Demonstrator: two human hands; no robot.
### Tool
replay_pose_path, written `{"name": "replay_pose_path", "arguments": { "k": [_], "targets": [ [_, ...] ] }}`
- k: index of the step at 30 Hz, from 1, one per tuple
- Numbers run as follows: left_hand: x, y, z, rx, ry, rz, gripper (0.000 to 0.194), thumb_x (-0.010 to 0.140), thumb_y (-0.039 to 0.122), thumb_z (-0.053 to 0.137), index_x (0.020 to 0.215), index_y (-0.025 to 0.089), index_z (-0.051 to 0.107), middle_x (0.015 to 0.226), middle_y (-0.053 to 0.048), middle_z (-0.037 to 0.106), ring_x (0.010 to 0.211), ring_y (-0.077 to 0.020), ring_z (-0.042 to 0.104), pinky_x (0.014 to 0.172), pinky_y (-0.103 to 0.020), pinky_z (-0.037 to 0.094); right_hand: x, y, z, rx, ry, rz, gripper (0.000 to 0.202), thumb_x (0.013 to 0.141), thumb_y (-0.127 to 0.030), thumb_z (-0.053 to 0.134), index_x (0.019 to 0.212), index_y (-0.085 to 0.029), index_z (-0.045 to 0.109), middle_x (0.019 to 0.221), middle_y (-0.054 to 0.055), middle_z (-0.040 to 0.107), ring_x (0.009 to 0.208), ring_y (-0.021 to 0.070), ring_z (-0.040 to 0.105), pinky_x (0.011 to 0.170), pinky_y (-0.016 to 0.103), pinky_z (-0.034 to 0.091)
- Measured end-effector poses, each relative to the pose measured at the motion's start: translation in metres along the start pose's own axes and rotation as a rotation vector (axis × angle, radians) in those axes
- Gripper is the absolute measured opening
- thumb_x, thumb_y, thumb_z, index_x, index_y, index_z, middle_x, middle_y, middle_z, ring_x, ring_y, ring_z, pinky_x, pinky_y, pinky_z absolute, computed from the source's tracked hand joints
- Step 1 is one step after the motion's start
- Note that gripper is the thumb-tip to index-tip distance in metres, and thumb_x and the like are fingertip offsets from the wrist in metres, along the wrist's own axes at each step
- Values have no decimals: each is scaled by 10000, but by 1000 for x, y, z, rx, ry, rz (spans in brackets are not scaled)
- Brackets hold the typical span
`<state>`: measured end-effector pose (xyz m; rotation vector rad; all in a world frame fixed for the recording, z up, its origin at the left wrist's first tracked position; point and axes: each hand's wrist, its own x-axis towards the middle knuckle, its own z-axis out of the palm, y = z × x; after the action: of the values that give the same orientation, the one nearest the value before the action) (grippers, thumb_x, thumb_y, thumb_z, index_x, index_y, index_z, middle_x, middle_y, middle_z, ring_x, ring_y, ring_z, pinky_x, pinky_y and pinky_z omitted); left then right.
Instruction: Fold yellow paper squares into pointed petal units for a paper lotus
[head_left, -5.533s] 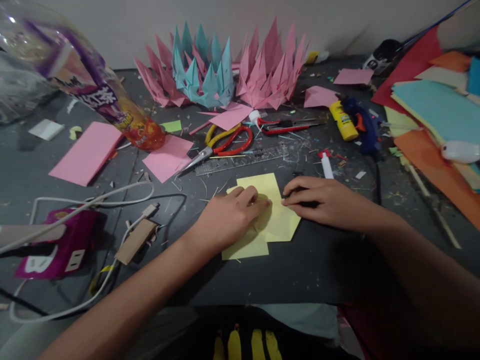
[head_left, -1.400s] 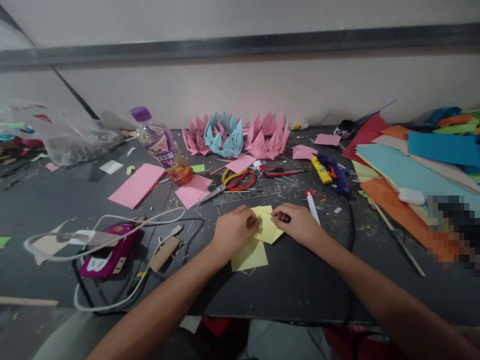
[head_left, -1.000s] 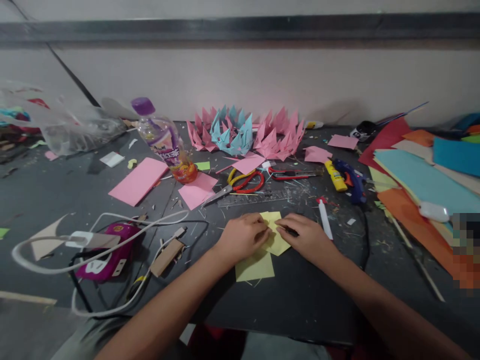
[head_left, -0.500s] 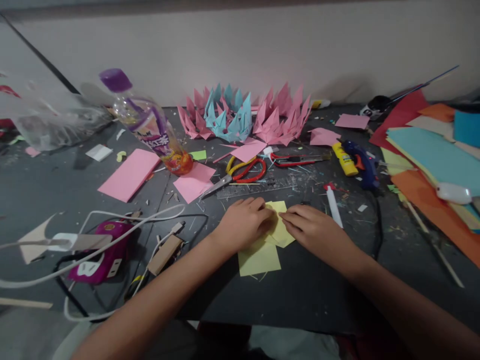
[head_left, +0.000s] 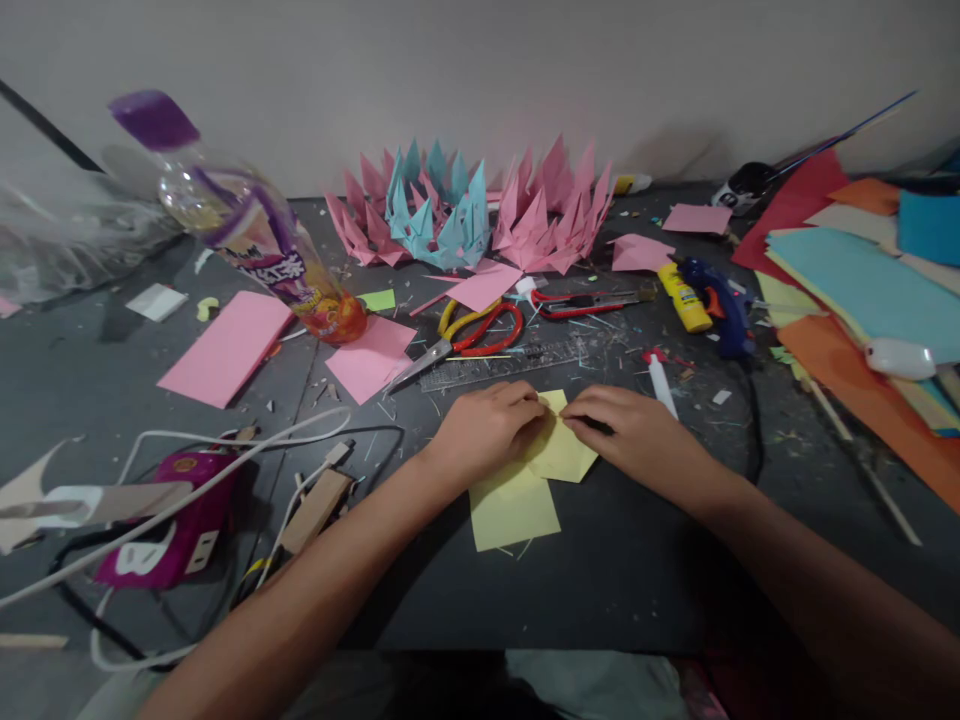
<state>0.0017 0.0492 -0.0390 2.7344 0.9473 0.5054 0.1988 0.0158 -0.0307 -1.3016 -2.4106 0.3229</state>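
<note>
My left hand [head_left: 491, 428] rests with curled fingers on the left side of a folded yellow paper [head_left: 566, 455]. On its right edge, my right hand [head_left: 626, 425] pinches the paper between thumb and fingers. Beneath its lower left side lies another yellow paper sheet [head_left: 517, 510], flat on the dark table. Just beyond my hands are a clear ruler [head_left: 480, 372] and scissors [head_left: 480, 330] with red and yellow handles. My left fingertips are partly hidden behind the hand.
Pink and blue folded-paper rings [head_left: 450, 225] stand by the wall. A drink bottle [head_left: 262, 240] leans at left, above a magenta power strip [head_left: 169, 520] and white cables. A glue gun [head_left: 724, 310], a glue stick [head_left: 684, 300] and coloured paper sheets [head_left: 855, 290] occupy the right.
The head view has shifted slightly. Both hands stay at the folded yellow paper, with only small finger movements; its lower edge looks slightly turned.
</note>
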Motion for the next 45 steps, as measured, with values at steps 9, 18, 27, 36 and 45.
{"name": "replay_pose_path", "arguments": {
  "k": [9,18,27,36,45],
  "targets": [
    [-2,-1,-2,170,0,98,144,871,272,529,852,188,644,839,-9,603,727,-151,563,538,-259,406,-4,-1,-12,-296,-135,-284,238,886,-110,410,931,-127,644,864,101,636,749,192,576,668,310,471],
    [-2,2,0,214,-33,287,132,895,180,497,879,132,619,959,-33,635,876,-159,565,674,-272,435,-10,-11,1,-362,-129,-258,263,833,-32,381,879,-98,632,900,134,625,770,215,561,702,351,468],
    [-2,6,-3,175,-98,228,151,894,195,477,911,148,619,936,-32,646,869,-168,569,693,-297,397,-15,-8,-6,-209,-44,-150,283,874,-132,391,1002,-115,643,960,119,655,868,222,591,773,358,481],
    [-2,6,-3,194,-84,268,161,908,202,472,920,144,622,980,-33,628,859,-174,560,680,-293,404,-14,-7,-11,-426,-104,-165,272,867,-209,443,977,-149,684,769,95,593,698,215,515,608,331,355],
    [0,9,-3,94,-125,208,156,873,171,509,985,154,616,962,-19,652,944,-180,561,764,-308,396,-16,-7,-20,-447,-208,-77,298,912,-284,413,916,-212,703,677,41,560,665,181,498,591,313,286]
  ]
}}
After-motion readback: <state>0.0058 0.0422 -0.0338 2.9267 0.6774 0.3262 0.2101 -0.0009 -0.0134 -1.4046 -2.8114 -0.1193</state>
